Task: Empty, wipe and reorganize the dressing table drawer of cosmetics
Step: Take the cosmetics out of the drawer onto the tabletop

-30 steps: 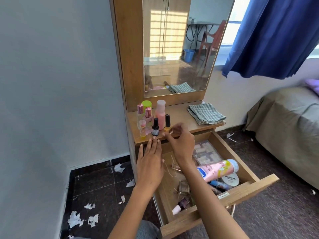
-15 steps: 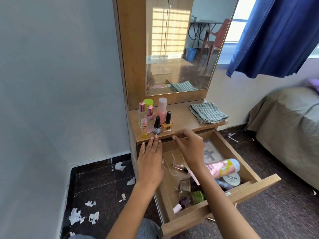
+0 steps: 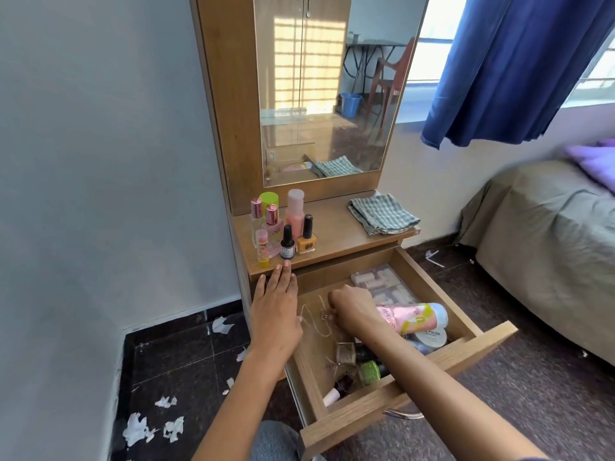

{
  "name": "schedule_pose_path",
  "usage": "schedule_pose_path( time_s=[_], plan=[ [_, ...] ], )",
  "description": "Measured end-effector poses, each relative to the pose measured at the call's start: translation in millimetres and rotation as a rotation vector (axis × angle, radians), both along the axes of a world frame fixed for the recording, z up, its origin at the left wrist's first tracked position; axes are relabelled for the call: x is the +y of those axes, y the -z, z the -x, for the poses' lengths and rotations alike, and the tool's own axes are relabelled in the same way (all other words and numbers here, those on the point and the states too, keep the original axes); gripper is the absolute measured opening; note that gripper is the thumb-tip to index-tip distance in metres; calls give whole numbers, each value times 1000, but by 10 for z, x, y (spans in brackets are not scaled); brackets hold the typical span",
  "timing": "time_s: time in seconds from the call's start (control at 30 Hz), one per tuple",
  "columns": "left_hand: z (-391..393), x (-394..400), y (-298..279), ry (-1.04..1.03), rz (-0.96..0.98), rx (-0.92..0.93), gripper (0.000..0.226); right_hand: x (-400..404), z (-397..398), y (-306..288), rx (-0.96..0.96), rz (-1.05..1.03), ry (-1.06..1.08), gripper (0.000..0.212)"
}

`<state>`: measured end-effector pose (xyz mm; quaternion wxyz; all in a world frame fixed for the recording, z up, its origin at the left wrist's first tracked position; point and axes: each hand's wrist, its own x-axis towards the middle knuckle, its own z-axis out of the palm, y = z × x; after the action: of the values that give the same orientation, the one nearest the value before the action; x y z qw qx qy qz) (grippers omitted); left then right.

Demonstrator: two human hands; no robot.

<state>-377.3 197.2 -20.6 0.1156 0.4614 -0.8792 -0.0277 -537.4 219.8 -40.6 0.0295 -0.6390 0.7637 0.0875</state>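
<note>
bedroom dresser, drawer (image 3: 392, 407) open, half full | our left hand (image 3: 276, 314) flat on its edge | right hand (image 3: 349, 307) curled inside, maybe pinching the clip (image 3: 327, 316) | risk: snagging those thin chains (image 3: 312, 314), tangles

The wooden desk (image 3: 336, 239) carries a cluster of cosmetic bottles (image 3: 283, 227) at its left end and a folded checked cloth (image 3: 381, 212) at its right end, overhanging the front edge. Torn paper scraps (image 3: 153, 427) litter the dark floor (image 3: 186, 361).
</note>
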Motion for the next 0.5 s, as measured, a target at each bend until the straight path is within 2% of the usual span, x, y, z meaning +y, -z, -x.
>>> schedule_pose_path(
  time_s=[0.07, 0.13, 0.23, 0.33, 0.4, 0.5],
  plan=[
    [4, -5, -10, 5, 0, -1, 79, -22, -5, 19, -40, 26, 9, 20],
    [0, -9, -12, 8, 0, 9, 77, -20, 0, 27, -176, 109, 69, 15],
    [-5, 1, -1, 10, 6, 30, 73, 51, -23, 15, -606, 375, 181, 10],
    [-18, -2, 11, 14, 33, 67, 70, 152, -176, -89, -1032, 685, 171, 17],
    [-39, 15, 12, 14, 37, 72, 70, 141, -289, -156, -1161, 842, 168, 20],
    [-75, 87, 39, -28, 57, 62, 76, 29, -433, -223, -1213, 958, 195, 23]
  ],
)
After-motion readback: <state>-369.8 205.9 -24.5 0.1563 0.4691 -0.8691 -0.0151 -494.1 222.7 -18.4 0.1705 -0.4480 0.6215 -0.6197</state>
